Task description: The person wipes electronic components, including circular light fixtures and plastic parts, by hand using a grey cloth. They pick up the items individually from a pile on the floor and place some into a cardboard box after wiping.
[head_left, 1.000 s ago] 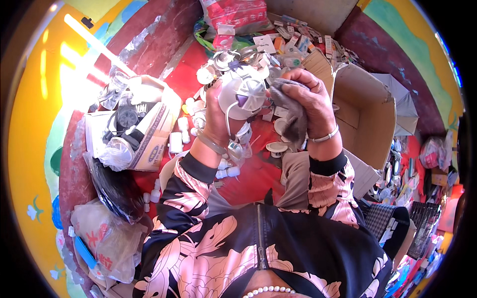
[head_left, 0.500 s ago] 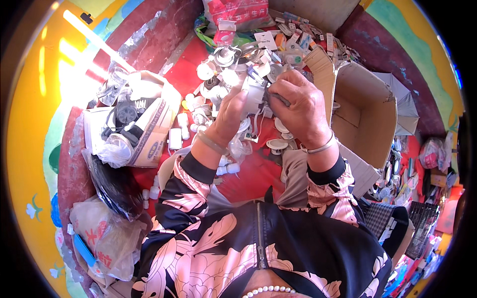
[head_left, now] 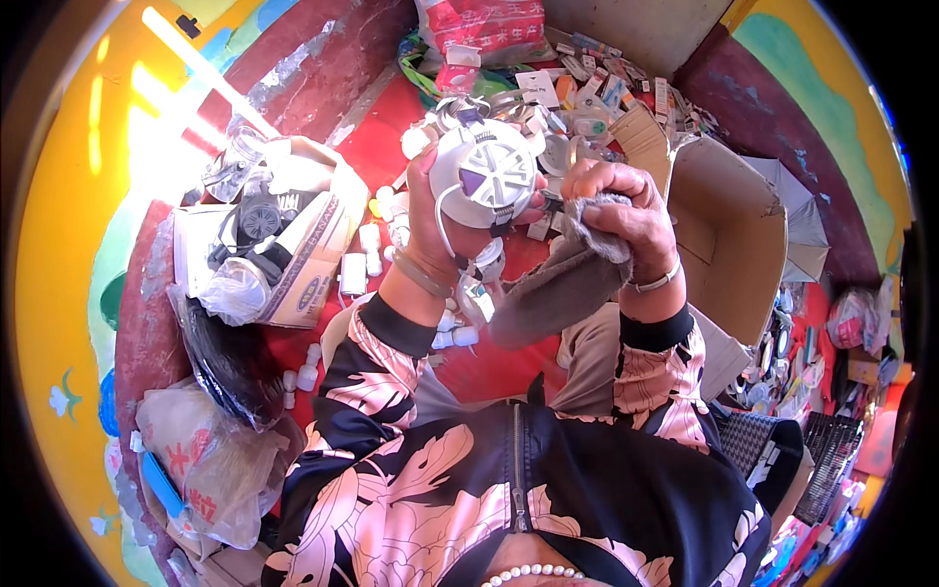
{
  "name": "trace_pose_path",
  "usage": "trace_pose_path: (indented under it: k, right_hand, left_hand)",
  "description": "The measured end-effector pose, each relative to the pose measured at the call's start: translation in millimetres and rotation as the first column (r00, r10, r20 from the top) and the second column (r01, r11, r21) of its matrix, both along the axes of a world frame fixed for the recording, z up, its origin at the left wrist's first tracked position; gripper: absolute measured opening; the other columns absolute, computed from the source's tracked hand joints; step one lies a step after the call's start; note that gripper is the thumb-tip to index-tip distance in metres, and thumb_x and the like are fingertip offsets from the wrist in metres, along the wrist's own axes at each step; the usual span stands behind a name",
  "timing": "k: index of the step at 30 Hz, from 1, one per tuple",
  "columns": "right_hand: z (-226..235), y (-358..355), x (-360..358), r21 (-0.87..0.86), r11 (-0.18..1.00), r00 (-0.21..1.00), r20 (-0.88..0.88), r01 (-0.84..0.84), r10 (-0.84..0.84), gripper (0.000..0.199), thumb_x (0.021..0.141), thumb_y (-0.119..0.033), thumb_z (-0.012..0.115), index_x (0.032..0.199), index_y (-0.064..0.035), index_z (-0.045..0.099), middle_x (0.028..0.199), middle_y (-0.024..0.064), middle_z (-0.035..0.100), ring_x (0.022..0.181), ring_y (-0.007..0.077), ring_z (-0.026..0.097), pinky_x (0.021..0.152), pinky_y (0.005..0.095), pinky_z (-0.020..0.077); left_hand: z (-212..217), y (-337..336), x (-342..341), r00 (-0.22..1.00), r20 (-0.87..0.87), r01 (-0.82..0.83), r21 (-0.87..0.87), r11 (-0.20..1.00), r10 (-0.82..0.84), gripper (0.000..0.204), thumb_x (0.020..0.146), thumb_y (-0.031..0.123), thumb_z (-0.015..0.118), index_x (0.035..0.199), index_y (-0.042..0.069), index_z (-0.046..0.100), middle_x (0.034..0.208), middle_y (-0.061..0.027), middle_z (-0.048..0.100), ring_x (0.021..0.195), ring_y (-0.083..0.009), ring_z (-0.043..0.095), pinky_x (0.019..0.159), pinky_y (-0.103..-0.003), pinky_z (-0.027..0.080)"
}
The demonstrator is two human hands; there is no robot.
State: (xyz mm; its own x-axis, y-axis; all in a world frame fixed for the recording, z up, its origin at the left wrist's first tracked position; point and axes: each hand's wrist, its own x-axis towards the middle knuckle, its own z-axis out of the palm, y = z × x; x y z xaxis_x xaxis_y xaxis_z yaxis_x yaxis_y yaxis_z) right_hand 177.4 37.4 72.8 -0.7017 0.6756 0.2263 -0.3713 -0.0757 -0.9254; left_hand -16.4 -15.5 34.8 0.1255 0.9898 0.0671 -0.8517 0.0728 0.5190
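Observation:
In front of me my left hand (head_left: 423,220) is closed around a white round recessed downlight (head_left: 479,181) with a spoked, vented back and dark spring clips at its rim. A thin white wire runs down from it, and a small white piece with a wire (head_left: 476,298) hangs below. Just to its right, my right hand (head_left: 636,220) grips a bunched grey cloth (head_left: 558,289), whose loose part droops toward my lap. The cloth is close beside the light's right edge; whether they touch I cannot tell. Palm and some fingers of the left hand are hidden behind the light.
Beyond my hands lies a heap of white light fittings (head_left: 553,152) on red cloth (head_left: 367,142). An open cardboard box (head_left: 729,240) stands right, and a box (head_left: 318,259) of dark and clear parts left. Several white bulb-like pieces (head_left: 370,249) lie nearby. Small cartons (head_left: 611,93) are piled behind.
The light has turned so its vented back shows, held up in my left hand. My right hand has moved slightly right and down, and the grey cloth now hangs unfolded from it.

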Motion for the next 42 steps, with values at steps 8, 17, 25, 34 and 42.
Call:
trace_pose_path:
  k: [8,17,25,34,42]
  right_hand:
    - [-8,-9,-22,0.544,0.767,0.905,0.033,0.34,-0.425,0.017,0.072,0.0,0.063,0.089,-0.0016,0.064,0.086,0.0055,0.062,0.08,0.0147,0.058,0.073,0.025,0.0451]
    - [-4,-27,-37,0.919,0.201,0.702,-0.103,0.338,-0.705,0.024,0.066,0.004,0.068,0.086,-0.0081,0.067,0.087,0.0078,0.058,0.074,0.0242,0.063,0.062,0.0318,0.0507]
    - [-6,-13,-23,0.943,0.296,0.789,0.063,0.154,-0.611,0.022,0.067,0.001,0.066,0.087,-0.0084,0.067,0.089,0.0075,0.057,0.074,0.0259,0.063,0.061,0.0333,0.0507]
    - [-8,-4,-16,0.613,0.69,0.829,0.099,0.385,-0.55,0.018,0.07,0.003,0.059,0.086,-0.0021,0.068,0.089,0.0074,0.06,0.084,0.0168,0.058,0.076,0.0271,0.0455]
    - [-8,-21,-33,0.591,0.659,0.814,0.007,0.466,-0.581,0.019,0.072,0.002,0.063,0.09,-0.0022,0.068,0.088,0.0069,0.059,0.084,0.0165,0.057,0.076,0.0265,0.0452]
  left_hand:
    - [-1,-2,1,0.996,0.046,-0.076,-0.007,0.997,0.076,0.063,0.091,0.048,0.026,0.126,0.001,0.046,0.109,-0.0138,0.062,0.102,-0.0267,0.06,0.088,-0.04,0.049]
    - [-19,-6,8,0.898,-0.406,-0.188,-0.001,0.982,0.171,0.048,0.093,0.041,0.027,0.104,0.004,0.055,0.093,-0.007,0.06,0.089,-0.016,0.059,0.082,-0.031,0.047]
    - [-42,2,-1,0.863,-0.452,-0.18,0.139,0.974,0.224,0.047,0.096,0.039,0.031,0.113,0.0,0.051,0.1,-0.0106,0.061,0.088,-0.0203,0.062,0.077,-0.036,0.051]
    - [-2,1,-12,0.984,-0.063,-0.167,0.005,0.986,0.167,0.071,0.088,0.058,0.028,0.123,-0.001,0.047,0.104,-0.0188,0.062,0.093,-0.032,0.063,0.08,-0.048,0.052]
    - [3,-3,-13,0.987,0.054,-0.15,0.041,0.988,0.148,0.07,0.087,0.057,0.028,0.124,0.0,0.046,0.106,-0.0173,0.062,0.094,-0.0306,0.063,0.078,-0.045,0.054]
